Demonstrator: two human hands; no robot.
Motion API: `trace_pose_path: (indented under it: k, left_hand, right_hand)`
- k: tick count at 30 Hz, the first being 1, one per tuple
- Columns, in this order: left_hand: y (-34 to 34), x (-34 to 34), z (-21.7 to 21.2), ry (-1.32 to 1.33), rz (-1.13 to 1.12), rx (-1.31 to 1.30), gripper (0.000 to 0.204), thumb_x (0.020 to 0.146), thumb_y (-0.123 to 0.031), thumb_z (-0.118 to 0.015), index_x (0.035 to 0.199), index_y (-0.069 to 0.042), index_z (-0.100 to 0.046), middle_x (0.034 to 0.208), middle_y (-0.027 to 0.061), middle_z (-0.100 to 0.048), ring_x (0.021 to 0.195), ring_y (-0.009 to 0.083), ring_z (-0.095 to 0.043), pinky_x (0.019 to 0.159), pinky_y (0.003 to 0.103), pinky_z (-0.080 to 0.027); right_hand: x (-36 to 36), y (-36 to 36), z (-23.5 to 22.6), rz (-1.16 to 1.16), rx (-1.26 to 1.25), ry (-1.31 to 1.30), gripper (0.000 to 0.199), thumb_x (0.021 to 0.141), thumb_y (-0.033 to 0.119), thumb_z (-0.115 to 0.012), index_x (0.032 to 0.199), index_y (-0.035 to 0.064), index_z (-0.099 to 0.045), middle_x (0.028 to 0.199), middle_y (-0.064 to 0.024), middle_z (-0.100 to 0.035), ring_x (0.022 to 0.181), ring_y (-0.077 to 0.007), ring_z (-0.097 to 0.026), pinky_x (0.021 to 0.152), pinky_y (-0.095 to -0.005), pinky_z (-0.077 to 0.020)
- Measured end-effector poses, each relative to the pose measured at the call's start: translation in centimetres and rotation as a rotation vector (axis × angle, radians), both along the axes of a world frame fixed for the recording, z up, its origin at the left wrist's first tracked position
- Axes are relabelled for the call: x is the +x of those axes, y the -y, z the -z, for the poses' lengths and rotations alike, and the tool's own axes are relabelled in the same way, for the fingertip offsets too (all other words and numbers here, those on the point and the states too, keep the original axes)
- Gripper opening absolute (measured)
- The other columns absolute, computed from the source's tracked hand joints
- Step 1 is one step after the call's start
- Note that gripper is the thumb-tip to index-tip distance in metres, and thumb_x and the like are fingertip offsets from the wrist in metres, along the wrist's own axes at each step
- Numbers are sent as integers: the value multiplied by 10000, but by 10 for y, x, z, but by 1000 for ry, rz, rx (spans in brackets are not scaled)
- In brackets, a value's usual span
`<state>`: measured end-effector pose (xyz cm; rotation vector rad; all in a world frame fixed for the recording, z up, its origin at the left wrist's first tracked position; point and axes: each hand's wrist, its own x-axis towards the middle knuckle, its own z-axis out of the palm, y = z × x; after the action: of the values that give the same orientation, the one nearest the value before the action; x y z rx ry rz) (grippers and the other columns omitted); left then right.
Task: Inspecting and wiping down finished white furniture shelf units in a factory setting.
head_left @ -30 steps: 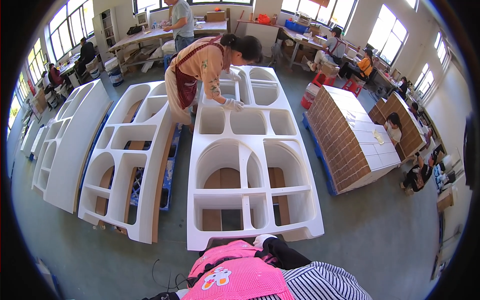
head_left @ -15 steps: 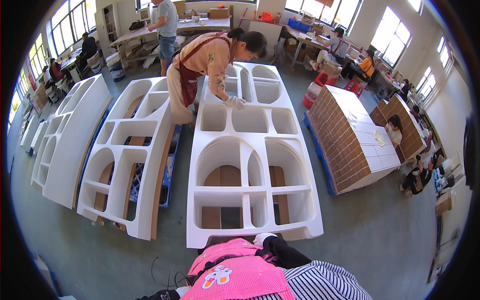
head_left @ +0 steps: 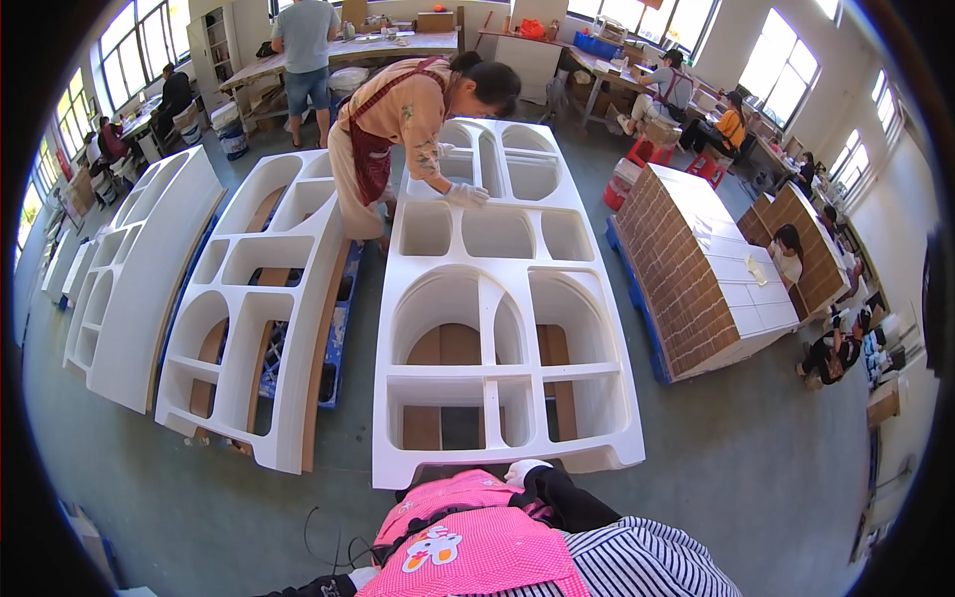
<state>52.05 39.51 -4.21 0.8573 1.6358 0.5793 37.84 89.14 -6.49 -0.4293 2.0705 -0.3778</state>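
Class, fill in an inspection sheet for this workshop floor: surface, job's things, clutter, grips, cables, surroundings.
Surface: grey floor, bare around the panels.
Job's things: large white panel with arched and square openings, lying flat on wooden supports.
Clutter: second white panel to its left over a blue pallet; brick-patterned block to its right.
Grips: right grip in a white glove at the panel's near edge, contact unclear; left grip nothing seen.
Cables: thin dark cable loose on the floor by the wearer.
Surroundings: co-worker in an apron bends over the panel's far end; other people sit at tables by the windows.
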Motion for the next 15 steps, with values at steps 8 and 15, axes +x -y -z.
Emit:
trace_pose_path:
  k: [8,15]
  left_hand:
    - [2,7,2,-2,-38,12,364,926,-342,-498,1100,-57,-644,1018,190,-670,927,340,-653,809,437,-515]
    - [0,6,9,-13,-75,31,369,925,-350,-495,1091,-57,-645,1005,192,-671,917,345,-655,801,441,-516]
  right_hand:
    - [6,-6,17,16,11,3,451,892,400,-482,1051,35,-695,1077,-200,-674,1063,-370,-607,945,-452,-452]
    - [8,-2,20,19,59,-13,409,897,381,-483,1079,94,-710,1116,-147,-682,1069,-330,-621,952,-436,-460]
